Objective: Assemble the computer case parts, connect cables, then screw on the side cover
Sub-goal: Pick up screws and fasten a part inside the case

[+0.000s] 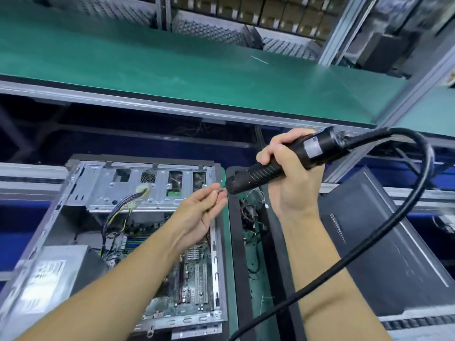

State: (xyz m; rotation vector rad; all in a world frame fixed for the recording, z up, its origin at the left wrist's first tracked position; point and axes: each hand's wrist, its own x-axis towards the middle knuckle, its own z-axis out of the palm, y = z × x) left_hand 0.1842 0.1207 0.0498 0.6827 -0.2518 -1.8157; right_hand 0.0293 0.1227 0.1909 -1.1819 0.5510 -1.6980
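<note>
Case (98,183) lies open at left w/ board (197,274) inside, cable bundle (123,207) looks unplugged, and side cover (384,242) lies flat at right, not on yet, so approx mid-task. Right hand (293,173) grips the screwdriver (312,148); left hand (197,212) pinches a screw (219,191) at its tip, above the case's right edge. Cord (418,193) loops over the cover, and a black frame (236,254) sits btw case and cover.

Screw to driver tip, over open case.
Right hand (290,173) grips black corded electric screwdriver (270,166); left hand (199,212) pinches small silver screw (219,191) at its tip, above open grey metal computer case (138,217).
</note>
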